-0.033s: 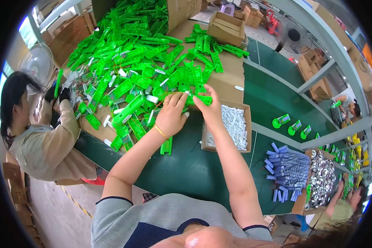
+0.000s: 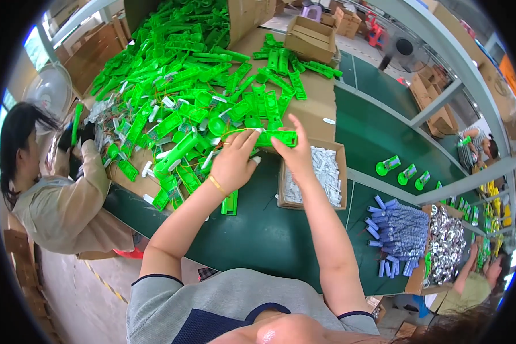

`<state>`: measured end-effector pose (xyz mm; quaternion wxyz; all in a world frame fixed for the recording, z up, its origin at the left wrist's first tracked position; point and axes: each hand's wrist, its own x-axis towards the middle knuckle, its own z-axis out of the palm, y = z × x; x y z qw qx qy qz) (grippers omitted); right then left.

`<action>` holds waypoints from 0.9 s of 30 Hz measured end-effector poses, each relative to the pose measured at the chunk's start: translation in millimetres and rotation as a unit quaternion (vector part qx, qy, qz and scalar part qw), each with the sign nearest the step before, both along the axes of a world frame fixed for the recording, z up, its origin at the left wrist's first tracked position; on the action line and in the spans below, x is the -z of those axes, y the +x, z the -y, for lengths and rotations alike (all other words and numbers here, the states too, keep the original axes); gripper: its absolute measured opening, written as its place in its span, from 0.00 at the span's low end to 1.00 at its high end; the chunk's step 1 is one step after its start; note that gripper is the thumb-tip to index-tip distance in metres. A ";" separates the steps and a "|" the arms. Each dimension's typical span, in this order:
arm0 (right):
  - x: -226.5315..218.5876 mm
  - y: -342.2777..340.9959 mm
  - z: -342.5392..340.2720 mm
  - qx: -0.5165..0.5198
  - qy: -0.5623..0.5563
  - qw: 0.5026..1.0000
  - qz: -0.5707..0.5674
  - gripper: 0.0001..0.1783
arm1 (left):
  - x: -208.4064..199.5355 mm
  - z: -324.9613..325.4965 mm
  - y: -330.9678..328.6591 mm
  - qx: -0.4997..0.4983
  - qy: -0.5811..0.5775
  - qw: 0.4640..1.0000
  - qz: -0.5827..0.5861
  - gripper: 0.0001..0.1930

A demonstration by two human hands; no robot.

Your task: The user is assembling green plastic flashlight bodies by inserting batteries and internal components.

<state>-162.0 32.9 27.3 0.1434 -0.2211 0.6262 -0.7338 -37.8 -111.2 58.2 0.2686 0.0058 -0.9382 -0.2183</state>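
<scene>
In front of me a green plastic housing [image 2: 280,138], long and hollow, hangs level between my hands. My right hand [image 2: 297,160] grips its right part between thumb and fingers, the index finger lifted. At its left end, the fingertips of my left hand [image 2: 232,165] are closed on the housing; thin wires run near them, and what else they pinch is hidden. Just left lies a big heap of similar green housings [image 2: 180,123], some with wires and small white parts. A carton of small white plastic pieces [image 2: 325,172] stands under my right wrist.
One green housing [image 2: 229,203] lies nearest me on the green table [image 2: 235,241]. To the right are bundled blue cylindrical cells [image 2: 401,232] and a carton of shiny metal parts [image 2: 446,241]. A co-worker [image 2: 57,183] sits at left. A grey metal rail [image 2: 378,186] crosses right.
The green housing in my hands has tilted so that more of its hollow face shows. My right index finger has lifted slightly away, and the view has shifted a little.
</scene>
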 end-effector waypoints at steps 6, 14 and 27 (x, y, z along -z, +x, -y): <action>-61.1 17.0 -81.2 -0.100 0.050 0.993 -0.050 0.40 | -50.0 -5.1 21.9 0.085 0.136 0.987 -0.015 0.19; -60.6 55.3 -109.6 -0.120 -0.130 0.984 -0.010 0.46 | -24.4 -68.0 17.2 0.381 0.551 0.694 0.262 0.30; -28.6 168.4 -163.3 -0.175 0.009 0.973 0.148 0.14 | -6.3 -91.3 5.2 0.290 0.582 0.758 0.044 0.25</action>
